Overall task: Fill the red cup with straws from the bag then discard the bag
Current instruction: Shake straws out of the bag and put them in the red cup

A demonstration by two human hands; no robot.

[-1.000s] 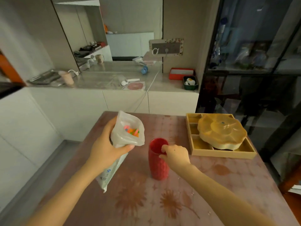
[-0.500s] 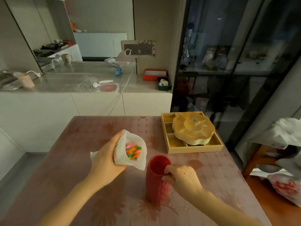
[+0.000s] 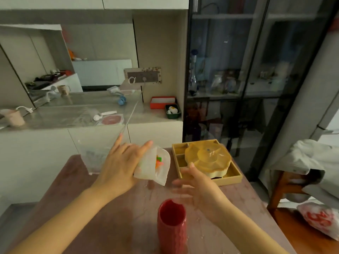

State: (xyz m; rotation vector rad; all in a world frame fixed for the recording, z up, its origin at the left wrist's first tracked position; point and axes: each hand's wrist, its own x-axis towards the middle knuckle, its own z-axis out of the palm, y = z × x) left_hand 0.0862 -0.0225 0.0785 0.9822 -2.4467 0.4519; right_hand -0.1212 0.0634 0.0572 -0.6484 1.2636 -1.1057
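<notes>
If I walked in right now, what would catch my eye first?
Probably the tall red ribbed cup standing empty at the near edge of the pinkish patterned table. Above it, the left hand grips a translucent plastic bag with colourful straw ends showing in its mouth, while the open right hand hovers beside the cup, blurred.

Yellow lidded tray (image 3: pixel 208 159) on patterned table (image 3: pixel 113 222)

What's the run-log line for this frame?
left hand: holds bag | right hand: open, off red cup | straws: in bag
</notes>
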